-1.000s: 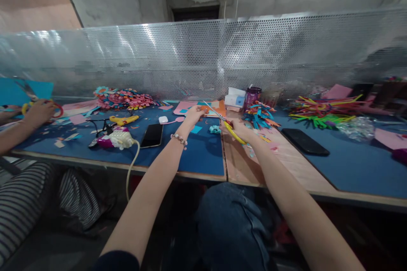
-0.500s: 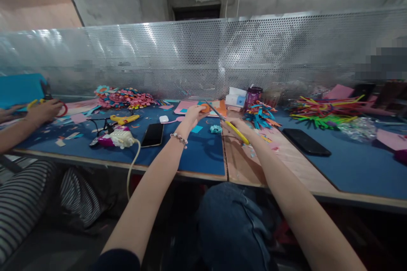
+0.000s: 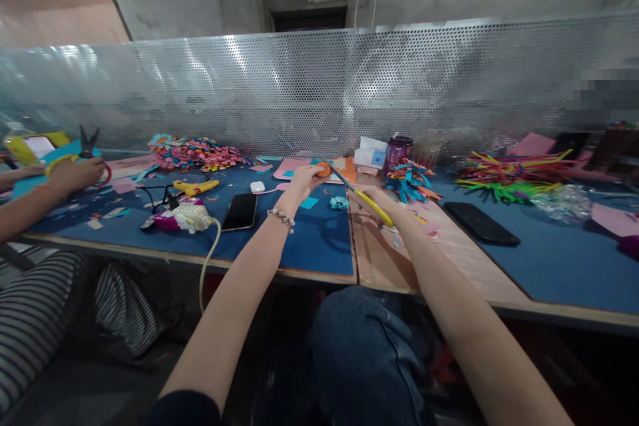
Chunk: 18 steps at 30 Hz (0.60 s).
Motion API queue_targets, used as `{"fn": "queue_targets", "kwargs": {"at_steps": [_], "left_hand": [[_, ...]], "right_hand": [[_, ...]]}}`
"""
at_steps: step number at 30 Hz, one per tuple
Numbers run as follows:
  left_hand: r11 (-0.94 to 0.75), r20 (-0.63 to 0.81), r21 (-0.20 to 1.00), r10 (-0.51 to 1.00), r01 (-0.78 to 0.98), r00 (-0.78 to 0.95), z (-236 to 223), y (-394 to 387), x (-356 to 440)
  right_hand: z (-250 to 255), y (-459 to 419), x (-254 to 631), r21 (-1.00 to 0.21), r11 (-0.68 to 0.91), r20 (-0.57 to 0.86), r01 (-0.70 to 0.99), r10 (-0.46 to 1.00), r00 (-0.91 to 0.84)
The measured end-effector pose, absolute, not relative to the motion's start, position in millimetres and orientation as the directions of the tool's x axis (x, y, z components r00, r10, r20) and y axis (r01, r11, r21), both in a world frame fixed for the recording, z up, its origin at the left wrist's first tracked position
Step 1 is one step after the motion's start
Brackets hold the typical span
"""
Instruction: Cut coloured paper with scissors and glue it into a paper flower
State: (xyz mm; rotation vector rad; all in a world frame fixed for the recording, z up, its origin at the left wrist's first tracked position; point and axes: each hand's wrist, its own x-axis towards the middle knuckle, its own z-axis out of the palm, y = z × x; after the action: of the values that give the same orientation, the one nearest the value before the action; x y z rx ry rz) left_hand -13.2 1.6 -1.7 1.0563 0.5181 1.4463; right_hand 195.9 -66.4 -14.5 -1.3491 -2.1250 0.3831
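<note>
Above the blue table mat, my left hand pinches a small piece of orange paper. My right hand is closed round the yellow handles of a pair of scissors. The blades point left and away from me, close to the orange paper. Below the hands a small light-blue paper flower lies on the mat, with a blue paper square beside it. Pink and orange paper sheets lie behind my left hand.
A black phone, a yellow glue gun and a heap of paper flowers are at left. Paper strips and another phone lie right. A co-worker's hand holds scissors at far left. A perforated metal screen stands behind.
My scissor blades have drawn back slightly from the orange paper, which shows more fully. At far left the co-worker's blue paper has come down and their scissors have moved right.
</note>
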Motion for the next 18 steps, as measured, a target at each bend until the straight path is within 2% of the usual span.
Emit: {"fn": "queue_targets", "kwargs": {"at_steps": [6,11,18], "left_hand": [[-0.188,0.302,0.824,0.944,-0.534,0.132,-2.6,3.1,-13.1],[-0.194,0.308,0.829,0.941,-0.525,0.138,-4.1,5.7,-13.8],[-0.184,0.302,0.824,0.943,-0.536,0.140,-4.6,5.9,-15.0]], "right_hand": [[-16.1,-64.4,196.6,-0.516,0.485,0.342,0.706,0.873,-0.349],[-12.4,-68.2,194.9,-0.529,0.417,0.283,0.739,0.908,-0.309],[-12.1,-70.6,194.2,-0.520,0.381,0.284,0.765,0.921,-0.266]]}}
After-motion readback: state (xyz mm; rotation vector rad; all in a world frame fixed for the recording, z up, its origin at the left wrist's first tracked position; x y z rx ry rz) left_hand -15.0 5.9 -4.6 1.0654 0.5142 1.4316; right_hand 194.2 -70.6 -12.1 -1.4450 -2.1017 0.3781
